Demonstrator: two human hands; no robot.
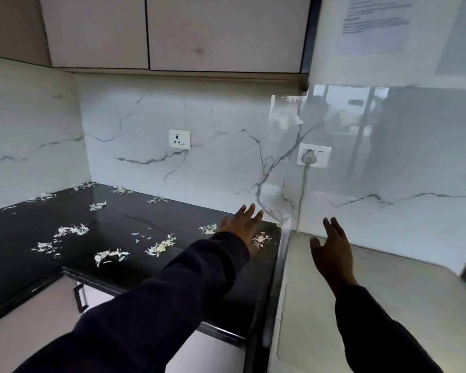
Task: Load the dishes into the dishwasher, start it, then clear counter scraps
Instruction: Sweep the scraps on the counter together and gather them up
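Several small piles of pale, papery scraps [160, 246] lie scattered over the black counter [124, 224]. My left hand [242, 224] reaches out flat over the counter's right end, fingers straight, between two scrap piles [262, 239]. My right hand [332, 251] hovers with spread fingers above the white top [388, 292] of an appliance to the right of the counter. Neither hand holds anything. Dark sleeves cover both arms.
A marble-look backsplash [226, 157] runs behind the counter, with a socket [179, 139] and a plugged-in socket [314, 156] whose cord drops down. Cabinets [172, 30] hang overhead. A cupboard handle [80, 296] shows below the counter's front edge.
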